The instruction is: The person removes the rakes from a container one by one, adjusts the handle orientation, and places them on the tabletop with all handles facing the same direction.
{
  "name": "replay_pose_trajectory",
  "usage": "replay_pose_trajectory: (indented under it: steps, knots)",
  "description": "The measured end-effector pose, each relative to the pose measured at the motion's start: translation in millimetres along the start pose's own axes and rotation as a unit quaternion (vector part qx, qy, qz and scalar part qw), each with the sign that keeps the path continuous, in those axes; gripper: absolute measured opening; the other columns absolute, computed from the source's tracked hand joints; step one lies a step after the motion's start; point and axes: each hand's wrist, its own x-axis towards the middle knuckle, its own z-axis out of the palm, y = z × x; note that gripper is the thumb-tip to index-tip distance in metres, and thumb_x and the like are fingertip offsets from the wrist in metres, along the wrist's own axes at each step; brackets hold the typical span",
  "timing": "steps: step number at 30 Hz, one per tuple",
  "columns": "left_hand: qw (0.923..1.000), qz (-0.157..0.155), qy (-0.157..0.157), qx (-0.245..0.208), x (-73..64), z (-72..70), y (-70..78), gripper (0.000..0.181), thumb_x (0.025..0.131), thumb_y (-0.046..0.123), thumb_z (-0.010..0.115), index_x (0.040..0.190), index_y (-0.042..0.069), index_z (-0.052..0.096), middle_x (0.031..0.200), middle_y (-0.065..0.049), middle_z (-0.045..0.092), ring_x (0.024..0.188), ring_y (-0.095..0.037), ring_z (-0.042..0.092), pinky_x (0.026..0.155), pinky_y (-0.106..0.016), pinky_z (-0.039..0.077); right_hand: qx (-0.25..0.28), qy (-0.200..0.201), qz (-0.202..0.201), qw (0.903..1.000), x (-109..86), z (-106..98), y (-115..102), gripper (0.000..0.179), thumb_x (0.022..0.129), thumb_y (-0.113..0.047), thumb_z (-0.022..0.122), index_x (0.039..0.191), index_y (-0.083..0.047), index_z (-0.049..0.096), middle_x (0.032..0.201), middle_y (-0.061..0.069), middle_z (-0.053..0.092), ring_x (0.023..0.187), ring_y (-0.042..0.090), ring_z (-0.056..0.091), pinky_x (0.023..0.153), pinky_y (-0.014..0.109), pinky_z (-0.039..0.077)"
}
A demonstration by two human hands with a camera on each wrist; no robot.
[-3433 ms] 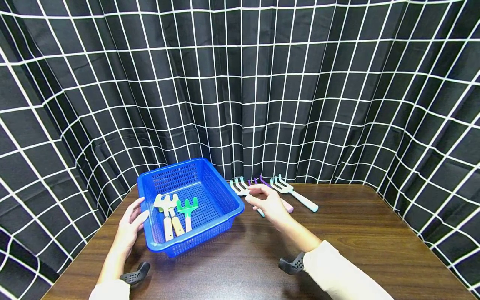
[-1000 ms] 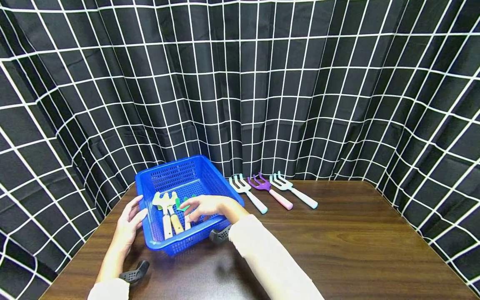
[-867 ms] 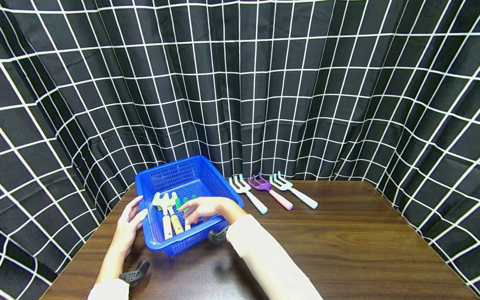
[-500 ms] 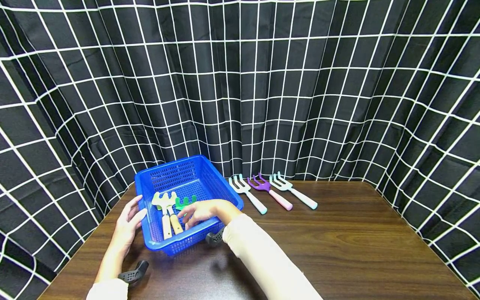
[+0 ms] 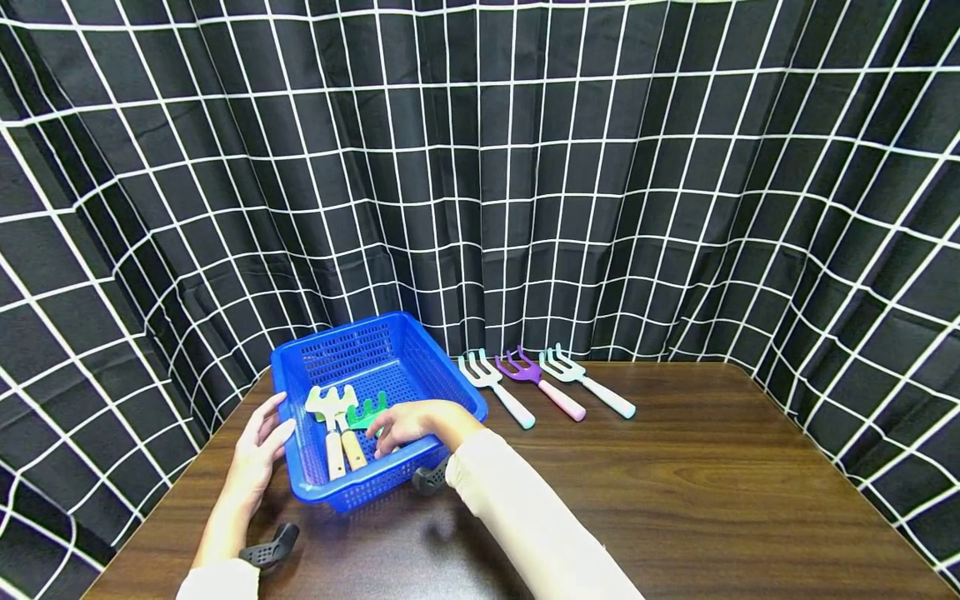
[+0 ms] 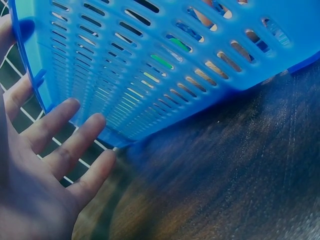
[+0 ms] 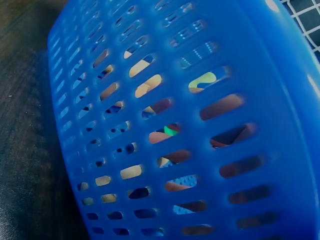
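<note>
**Right hand [image 5: 411, 423] down in the blue basket [image 5: 442, 375], green fork [image 5: 366, 414] half covered**

So the right hand reaches over the near rim with its fingers curled around the green fork's handle. The fingertips themselves are tucked out of sight, and so is nearly all of that handle; just the green prongs poke out past the knuckles. The right wrist view doesn't help much: it's basically basket wall, with bits of skin, yellow and green through the slots.

Left hand [image 5: 253, 458] is at the basket's left side, thumb and forefinger tips resting on the rim, the other fingers spread and pretty straight outside it. Both sleeves [image 5: 532, 517] get cut off at the bottom edge.

Also in the basket, left of the green one: two yellow-green forks [image 5: 325, 406], heads overlapping, one pale handle [image 5: 335, 454] and one tan handle [image 5: 353, 450]. Can't really sort out which head goes with which.

Outside, right of the basket on the wood table [image 5: 712, 467], there's a row of three: a white-and-mint fork [image 5: 513, 407], a purple fork [image 5: 528, 375] with a pink handle, then another mint one [image 5: 609, 396]. Black grid curtain [image 5: 480, 208] behind everything.
</note>
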Motion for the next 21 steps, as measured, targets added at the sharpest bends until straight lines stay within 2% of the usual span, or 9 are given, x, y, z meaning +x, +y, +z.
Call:
replay_pose_trajectory:
  steps: [4,9,11,14,17,21]
  knots:
    - [0.9999,-0.009,0.001,0.007,0.7,-0.1,-0.7,0.053,0.101,0.019,0.054,0.148,0.005,0.033,0.119,0.008,0.054,0.101,0.000,0.058,0.080,-0.020,0.048,-0.028,-0.003,-0.002,0.9996,0.2,-0.2,0.0,0.045,0.091,-0.014,0.065,0.133,-0.003,0.056,0.114,0.004,0.069,0.094,0.005,0.063,0.085,0.017,0.041]
    - [0.9999,-0.012,-0.001,0.006,1.4,-0.5,-1.3,0.053,0.101,0.019,0.053,0.148,0.006,0.033,0.120,0.007,0.053,0.102,0.001,0.058,0.081,-0.020,0.048,-0.095,0.024,0.008,0.9951,-1.2,-0.4,-3.3,0.041,0.089,-0.024,0.068,0.128,-0.012,0.063,0.093,-0.008,0.067,0.084,0.004,0.057,0.082,0.018,0.039]
    - [0.9999,-0.012,0.000,0.005,1.4,-0.6,-1.5,0.053,0.101,0.019,0.054,0.148,0.006,0.033,0.119,0.009,0.053,0.101,0.001,0.058,0.080,-0.020,0.047,-0.112,0.039,0.016,0.9929,-2.3,-0.2,-4.8,0.037,0.088,-0.025,0.069,0.123,-0.013,0.066,0.083,-0.008,0.065,0.079,0.005,0.057,0.080,0.019,0.040]
    - [0.9999,-0.012,0.000,0.002,1.4,-0.5,-1.9,0.053,0.101,0.018,0.054,0.148,0.005,0.033,0.118,0.011,0.054,0.100,0.001,0.058,0.080,-0.020,0.047,-0.136,0.069,0.023,0.9881,-3.0,-1.0,-6.6,0.032,0.087,-0.026,0.071,0.117,-0.015,0.070,0.078,-0.010,0.063,0.078,0.004,0.056,0.079,0.019,0.041]
    - [0.9999,-0.012,0.000,-0.002,1.4,-0.3,-2.1,0.053,0.101,0.018,0.054,0.148,0.005,0.032,0.118,0.010,0.054,0.100,0.001,0.058,0.080,-0.020,0.048,-0.145,0.102,0.022,0.9840,-3.1,-2.4,-6.8,0.031,0.084,-0.026,0.074,0.113,-0.015,0.072,0.079,-0.011,0.064,0.080,0.005,0.055,0.080,0.019,0.041]
    - [0.9999,-0.011,-0.001,-0.006,1.2,-0.6,-1.9,0.053,0.101,0.018,0.054,0.148,0.005,0.032,0.119,0.007,0.054,0.101,-0.001,0.059,0.080,-0.020,0.048,-0.122,0.142,0.023,0.9820,-2.2,-3.8,-5.6,0.030,0.082,-0.023,0.076,0.111,-0.015,0.072,0.085,-0.012,0.068,0.082,0.002,0.056,0.081,0.018,0.041]
